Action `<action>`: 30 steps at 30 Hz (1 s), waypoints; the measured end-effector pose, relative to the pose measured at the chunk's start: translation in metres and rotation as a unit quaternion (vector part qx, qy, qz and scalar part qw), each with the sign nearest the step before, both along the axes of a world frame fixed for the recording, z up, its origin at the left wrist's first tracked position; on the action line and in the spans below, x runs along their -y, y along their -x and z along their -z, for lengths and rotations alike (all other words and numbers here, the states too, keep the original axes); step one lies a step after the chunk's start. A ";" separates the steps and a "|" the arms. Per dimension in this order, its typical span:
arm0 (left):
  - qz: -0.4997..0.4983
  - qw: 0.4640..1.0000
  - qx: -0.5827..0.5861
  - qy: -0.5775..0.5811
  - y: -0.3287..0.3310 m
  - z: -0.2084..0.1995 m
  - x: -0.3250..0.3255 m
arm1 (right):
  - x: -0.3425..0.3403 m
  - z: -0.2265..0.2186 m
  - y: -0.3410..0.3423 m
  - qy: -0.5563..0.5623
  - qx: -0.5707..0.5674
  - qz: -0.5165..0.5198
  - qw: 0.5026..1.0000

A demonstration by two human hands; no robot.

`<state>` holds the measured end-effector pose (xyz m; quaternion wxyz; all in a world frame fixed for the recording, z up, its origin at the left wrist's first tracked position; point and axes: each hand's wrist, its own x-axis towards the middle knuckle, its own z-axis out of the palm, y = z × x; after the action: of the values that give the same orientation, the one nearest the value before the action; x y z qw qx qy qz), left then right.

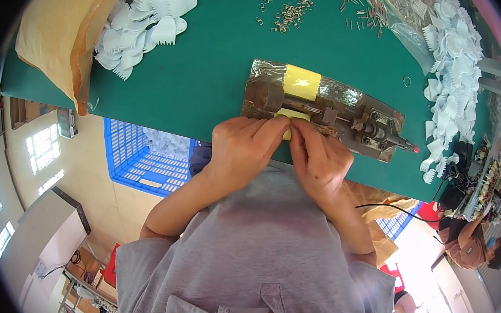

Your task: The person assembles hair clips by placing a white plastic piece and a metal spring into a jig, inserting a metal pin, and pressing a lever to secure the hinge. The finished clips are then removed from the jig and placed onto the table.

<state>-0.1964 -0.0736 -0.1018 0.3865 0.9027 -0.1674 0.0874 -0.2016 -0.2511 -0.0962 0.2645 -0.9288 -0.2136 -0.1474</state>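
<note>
My left hand (242, 147) and my right hand (321, 161) meet at the near edge of a metal clamping jig (337, 117) on the green table. Both are closed, with thumbs and fingertips pinched together over a yellow patch. Whatever lies between the fingertips is too small and too covered to make out. The jig sits on a brown, tape-wrapped board (263, 74). Yellow tape (301, 82) crosses the board just beyond my fingers. To the right, a toggle clamp (375, 130) with a red-tipped handle is bolted down.
White toothed plastic pieces (155, 14) are heaped at left, beside a brown paper sack (53, 26); more white pieces (453, 91) lie right. Small bent metal clips (293, 14) and metal pins (370, 15) are scattered behind. A blue crate (141, 174) stands below the table. Other people are at right.
</note>
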 end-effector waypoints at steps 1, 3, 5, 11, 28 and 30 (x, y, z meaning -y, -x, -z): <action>0.012 1.000 -0.007 0.002 -0.001 0.000 -0.001 | 0.002 0.000 0.001 -0.002 0.000 0.001 1.000; 0.021 0.999 -0.017 -0.017 -0.003 -0.003 -0.002 | 0.006 0.000 0.004 -0.042 0.003 0.022 0.999; 0.029 0.999 -0.028 -0.035 -0.003 -0.005 -0.001 | 0.010 0.000 0.008 -0.062 -0.003 0.032 0.998; 0.053 0.985 0.007 -0.165 -0.006 -0.002 0.008 | 0.013 0.002 0.010 -0.129 -0.024 0.040 0.991; 0.112 0.991 -0.001 0.075 0.002 -0.042 -0.002 | 0.031 -0.083 -0.015 -0.259 -0.379 -0.062 0.886; 0.098 0.992 0.029 0.074 -0.002 -0.040 -0.006 | 0.029 -0.091 -0.035 -0.205 -0.334 -0.101 0.914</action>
<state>-0.1948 -0.0672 -0.0618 0.4537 0.8480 -0.2597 0.0877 -0.1668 -0.2806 -0.0047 0.5186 -0.8228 -0.1705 0.1583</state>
